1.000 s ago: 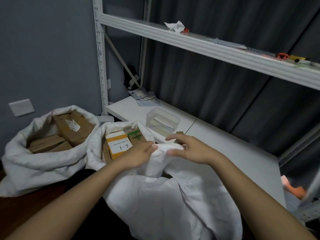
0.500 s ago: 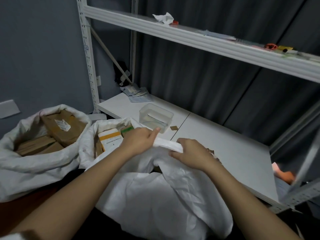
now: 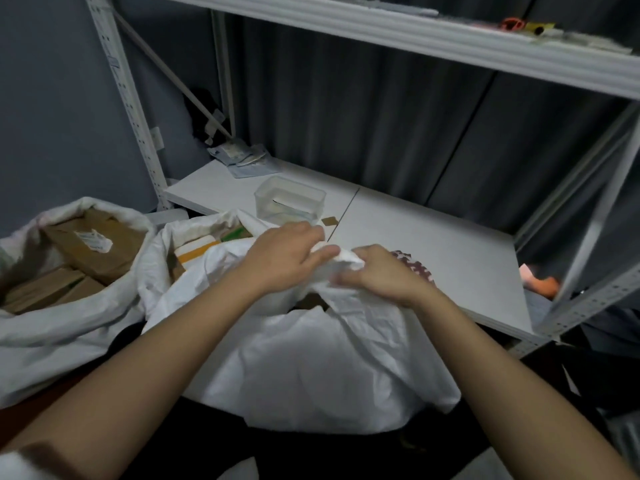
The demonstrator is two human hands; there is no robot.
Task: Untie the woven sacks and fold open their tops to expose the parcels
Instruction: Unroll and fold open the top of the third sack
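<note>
**Nearest sack's bunched top gripped by both hands**

At the centre of the view, just in front of the low shelf board, the nearest woven sack (image 3: pixel 322 368) was seen w/ its top gathered into a bunched neck (image 3: pixel 343 259). The neck was gripped from the left by the left hand (image 3: pixel 280 258), fingers curled over the fabric, and from the right by the right hand (image 3: pixel 377 271), fingers likewise curled round it; the two hands were almost touching. A small dark gap was visible below the neck, but the contents could not be made out.

Just behind and to the left, a second sack (image 3: pixel 156 265) was seen w/ its top already folded open, a white-and-orange parcel (image 3: pixel 194 252) exposed inside. Further left, a third sack (image 3: pixel 52 327) was also open, brown cardboard parcels (image 3: pixel 93 247) shown in it, one w/ a white label.

Beyond the hands, a clear plastic tub (image 3: pixel 289 200) was set on the white shelf board (image 3: pixel 433 244), w/ some papers (image 3: pixel 242 161) near the back corner. An upper shelf (image 3: pixel 415 32) was seen overhead, small items lying on it at the right.
</note>
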